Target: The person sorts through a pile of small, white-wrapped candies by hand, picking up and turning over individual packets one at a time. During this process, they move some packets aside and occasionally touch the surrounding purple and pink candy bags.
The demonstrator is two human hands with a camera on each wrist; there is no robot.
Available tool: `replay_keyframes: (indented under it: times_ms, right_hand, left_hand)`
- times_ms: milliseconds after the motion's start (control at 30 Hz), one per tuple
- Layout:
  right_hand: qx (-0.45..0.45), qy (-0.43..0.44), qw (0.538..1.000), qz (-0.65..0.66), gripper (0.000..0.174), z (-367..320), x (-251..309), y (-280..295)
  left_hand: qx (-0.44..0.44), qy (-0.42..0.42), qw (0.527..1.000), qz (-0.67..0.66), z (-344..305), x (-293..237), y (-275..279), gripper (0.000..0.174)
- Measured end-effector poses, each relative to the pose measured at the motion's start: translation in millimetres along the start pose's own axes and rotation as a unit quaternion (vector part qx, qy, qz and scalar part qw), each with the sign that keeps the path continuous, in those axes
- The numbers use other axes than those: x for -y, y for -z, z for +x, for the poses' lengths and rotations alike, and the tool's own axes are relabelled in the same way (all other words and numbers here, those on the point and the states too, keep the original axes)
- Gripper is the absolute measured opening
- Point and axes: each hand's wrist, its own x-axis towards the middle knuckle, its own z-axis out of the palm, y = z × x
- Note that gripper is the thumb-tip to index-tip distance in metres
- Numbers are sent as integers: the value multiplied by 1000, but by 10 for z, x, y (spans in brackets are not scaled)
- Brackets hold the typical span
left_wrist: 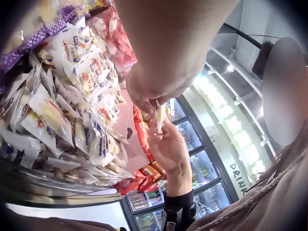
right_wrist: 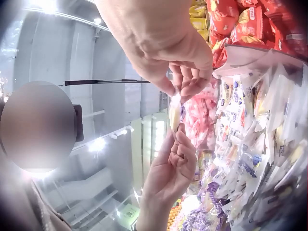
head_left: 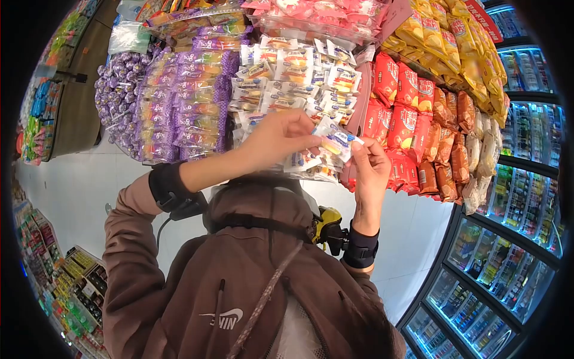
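Note:
A small white snack packet with blue print is held up between both hands, above a pile of similar white packets. My left hand pinches its left end between thumb and fingers. At the opposite end, my right hand pinches the corner with thumb and forefinger. In the left wrist view the packet appears edge-on, my right hand below it. The right wrist view likewise has the thin packet between the two sets of fingertips, with my left hand underneath.
Purple-edged candy packs and purple-wrapped lollipops lie left of the white pile. Red packets sit to the right behind a pink divider, with yellow bags beyond. Lit drink coolers line the right side.

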Motion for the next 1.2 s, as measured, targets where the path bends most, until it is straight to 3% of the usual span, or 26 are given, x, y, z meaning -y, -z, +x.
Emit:
replay_keyframes:
  times_ms: [33,100,133,233,367,467,567,667,767,833,967,1067,1200]
  right_hand:
    - [-7,12,1000,-1,13,5,-13,-32]
    - [-15,10,1000,23,14,9,30,-97]
    - [-20,8,999,35,15,9,55,-119]
    - [86,-94,989,73,14,-16,104,-77]
    - [108,-91,987,81,13,-90,143,-89]
    - [96,-94,988,81,10,-121,217,-173]
    - [71,-71,994,52,8,-103,116,-108]
    - [56,-56,996,46,9,-96,110,-75]
    - [63,-12,993,97,16,-109,67,-115]
    - [70,-7,992,109,20,-121,68,-193]
    - [94,-1,993,73,23,-141,85,-258]
    - [78,-32,990,114,23,-149,128,-189]
    - [43,-4,996,77,16,-127,114,-108]
  left_hand:
    - [-20,-17,999,18,10,2,15,11]
    - [-80,-213,935,273,15,-79,47,13]
    - [-106,-304,863,391,17,-124,65,15]
    - [-85,-523,640,557,25,-169,131,17]
    - [-55,-611,541,575,-30,-62,24,15]
    - [11,-609,549,573,-86,-29,37,13]
    - [15,-593,576,563,-62,13,62,18]
    - [-77,-468,726,498,-68,-7,26,18]
    - [-64,-263,894,357,-78,-114,-33,23]
    - [-24,-222,936,271,-40,-62,-50,23]
    - [-2,-124,988,93,-38,-30,-55,20]
    - [4,-48,995,91,-65,-116,-20,17]
    - [1,-26,999,30,-56,-64,-11,15]
